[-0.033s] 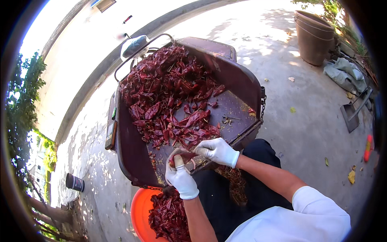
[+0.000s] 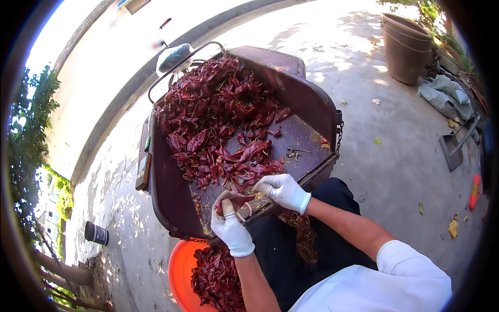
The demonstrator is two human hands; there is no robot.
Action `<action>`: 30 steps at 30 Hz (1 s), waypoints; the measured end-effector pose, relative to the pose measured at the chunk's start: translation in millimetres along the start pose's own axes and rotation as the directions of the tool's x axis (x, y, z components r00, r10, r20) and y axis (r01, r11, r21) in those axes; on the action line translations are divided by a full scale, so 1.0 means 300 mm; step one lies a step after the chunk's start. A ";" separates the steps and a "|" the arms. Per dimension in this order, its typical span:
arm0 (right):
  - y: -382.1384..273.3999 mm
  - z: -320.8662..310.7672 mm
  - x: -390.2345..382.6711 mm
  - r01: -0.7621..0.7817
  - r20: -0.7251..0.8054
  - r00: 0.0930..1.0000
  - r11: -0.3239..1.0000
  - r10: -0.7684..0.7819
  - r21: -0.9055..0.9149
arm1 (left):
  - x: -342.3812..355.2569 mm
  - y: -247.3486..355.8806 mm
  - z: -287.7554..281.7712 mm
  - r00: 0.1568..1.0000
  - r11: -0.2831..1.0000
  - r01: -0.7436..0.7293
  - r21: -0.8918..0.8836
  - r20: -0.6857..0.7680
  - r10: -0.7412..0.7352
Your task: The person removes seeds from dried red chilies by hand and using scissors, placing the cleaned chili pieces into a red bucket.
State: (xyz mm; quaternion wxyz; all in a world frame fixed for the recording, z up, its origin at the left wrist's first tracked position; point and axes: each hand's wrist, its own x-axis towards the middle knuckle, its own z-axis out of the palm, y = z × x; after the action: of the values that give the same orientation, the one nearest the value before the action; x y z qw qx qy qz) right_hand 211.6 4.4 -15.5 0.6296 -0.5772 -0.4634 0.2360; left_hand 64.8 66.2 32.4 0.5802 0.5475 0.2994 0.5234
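Observation:
A dried red chili pepper (image 2: 242, 200) is pinched between the thumb and fingers of my left hand (image 2: 232, 232), which wears a white glove. My right hand (image 2: 285, 192), gloved too, is closed just to the right of the pepper's end; whatever its fingertips hold is hidden. A pale curved strip (image 2: 246, 213) shows beside my left fingers. Both hands are over the near edge of a dark maroon cart bed (image 2: 304, 136). A large heap of dried chili peppers (image 2: 215, 109) fills its far and left part. Several dark stems (image 2: 296, 152) lie on the bare bed.
An orange tub (image 2: 180, 273) of dried chilies (image 2: 218, 278) stands at lower left. A phone-like device (image 2: 143, 171) sits on the cart's left side. A chain (image 2: 339, 132) hangs at the right corner. On the right are brown pots (image 2: 405, 49) and a dustpan (image 2: 453, 148); a dark bucket (image 2: 96, 234) is left.
My right hand has drawn slightly away from the pepper's end, leaving a small gap. My left hand keeps its hold on the pepper.

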 end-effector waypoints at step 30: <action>-0.287 -0.053 -0.296 -0.516 0.170 0.802 0.520 0.572 0.681 | -0.332 -0.002 -0.134 0.846 0.926 0.330 -0.183 0.493 -0.204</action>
State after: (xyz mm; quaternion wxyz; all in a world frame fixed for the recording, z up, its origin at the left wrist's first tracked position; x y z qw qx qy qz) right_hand 163.8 -96.7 39.8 0.7099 -0.4187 -0.1107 0.5554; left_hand 0.7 -13.8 0.6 0.7693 0.5281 0.1540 0.3248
